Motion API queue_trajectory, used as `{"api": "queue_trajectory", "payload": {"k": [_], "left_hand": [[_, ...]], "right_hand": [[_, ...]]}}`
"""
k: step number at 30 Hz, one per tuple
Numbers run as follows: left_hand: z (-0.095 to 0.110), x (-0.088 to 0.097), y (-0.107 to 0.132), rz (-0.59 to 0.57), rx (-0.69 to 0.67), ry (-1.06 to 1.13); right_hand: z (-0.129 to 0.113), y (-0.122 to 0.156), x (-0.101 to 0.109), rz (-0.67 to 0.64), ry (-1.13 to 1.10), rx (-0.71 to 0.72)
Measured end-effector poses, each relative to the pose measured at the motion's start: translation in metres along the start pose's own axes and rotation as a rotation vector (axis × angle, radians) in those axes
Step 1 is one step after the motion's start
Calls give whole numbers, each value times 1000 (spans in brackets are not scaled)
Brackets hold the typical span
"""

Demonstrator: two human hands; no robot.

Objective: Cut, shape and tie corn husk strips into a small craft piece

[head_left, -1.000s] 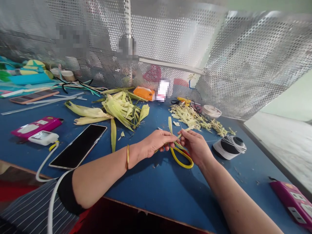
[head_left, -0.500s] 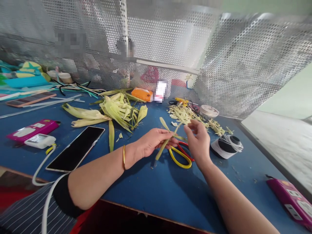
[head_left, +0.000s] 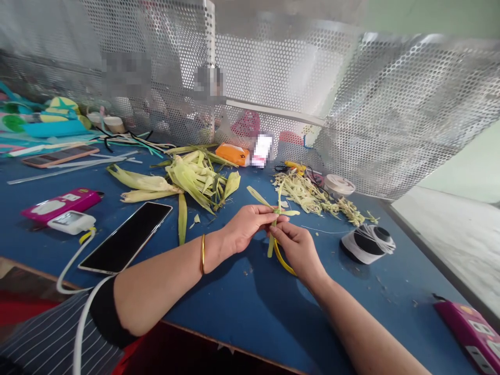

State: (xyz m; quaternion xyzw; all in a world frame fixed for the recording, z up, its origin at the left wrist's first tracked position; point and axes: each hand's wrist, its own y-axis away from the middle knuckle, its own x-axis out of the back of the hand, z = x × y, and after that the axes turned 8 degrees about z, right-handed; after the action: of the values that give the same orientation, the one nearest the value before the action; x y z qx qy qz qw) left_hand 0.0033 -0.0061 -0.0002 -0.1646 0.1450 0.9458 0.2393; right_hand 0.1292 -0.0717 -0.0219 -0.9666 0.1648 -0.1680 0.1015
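Observation:
Several narrow green corn husk strips (head_left: 271, 244) cross one another at the middle of the table. My left hand (head_left: 253, 221) pinches them near the crossing, its thumb on top. My right hand (head_left: 299, 247) is closed with thumb and finger on the strip that hangs down below the crossing. Free ends stick out to the upper left, upward and to the right. Under my right hand lie scissors (head_left: 282, 260); only part of a yellow handle loop shows. A thin white thread runs from a spool (head_left: 367, 243) towards my hands.
A pile of corn husks (head_left: 195, 177) lies left of centre, and husk scraps (head_left: 304, 194) lie at the back right. A black phone (head_left: 127, 237), purple power strips (head_left: 60, 203) and an orange packet (head_left: 232, 154) are on the blue table. A perforated metal screen (head_left: 281, 67) stands behind.
My right hand has come down and left from beside the strips and now grips the lower strip. The crossed strips have turned, and the scissors' red handle is hidden now.

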Motion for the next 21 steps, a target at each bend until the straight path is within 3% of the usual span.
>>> {"api": "queue_trajectory", "payload": {"k": [4,6,11,13,17,21], "left_hand": [[1,1,-1,13,-7,-24],[3,3,-2,15,-11,-30],[12,5,-1,30,-2,-25],[14,5,0,8,18,-29],[9,3,1,6,-2,-70],[1,2,-1,42,-83,-189]], "right_hand": [[-2,2,5,-60,105,61],[-7,4,9,-20,266,156],[-17,-1,24,391,664,520],[-16,-6,27,344,656,507],[-10,-9,23,87,502,321],[-12,-3,17,91,489,334]]}}
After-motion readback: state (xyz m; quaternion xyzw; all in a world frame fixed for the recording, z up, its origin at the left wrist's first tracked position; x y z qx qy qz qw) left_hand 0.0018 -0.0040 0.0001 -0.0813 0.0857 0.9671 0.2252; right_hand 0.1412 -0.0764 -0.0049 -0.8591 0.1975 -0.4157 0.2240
